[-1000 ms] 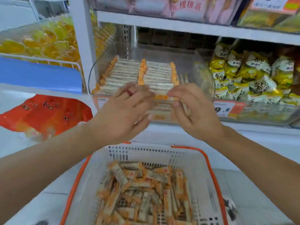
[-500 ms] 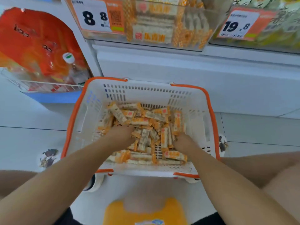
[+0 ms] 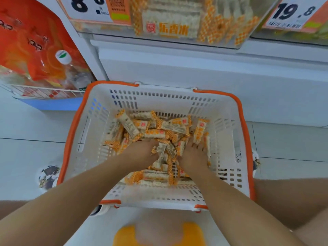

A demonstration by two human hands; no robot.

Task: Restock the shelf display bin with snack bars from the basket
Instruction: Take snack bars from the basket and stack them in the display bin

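A white basket with an orange rim (image 3: 159,98) stands on the floor below me, holding a loose heap of orange-and-white snack bars (image 3: 156,134). Both my hands are down in that heap. My left hand (image 3: 140,153) and my right hand (image 3: 193,155) sit close together, their fingers dug into the bars and curled round a clump between them; the fingertips are buried. The clear shelf display bin (image 3: 170,23) with rows of the same bars is at the top edge, above the basket.
Price tags reading 8.8 (image 3: 88,8) and 19.8 (image 3: 291,13) hang on the bin fronts. Orange pouches (image 3: 35,47) lie in a wire rack at left. The white shelf base (image 3: 195,68) is just behind the basket. A yellow object (image 3: 124,235) is below me.
My hands left the display bin and dropped into the basket as my view tilted down. Within the pile they have since drawn closer together, bunching bars between them.
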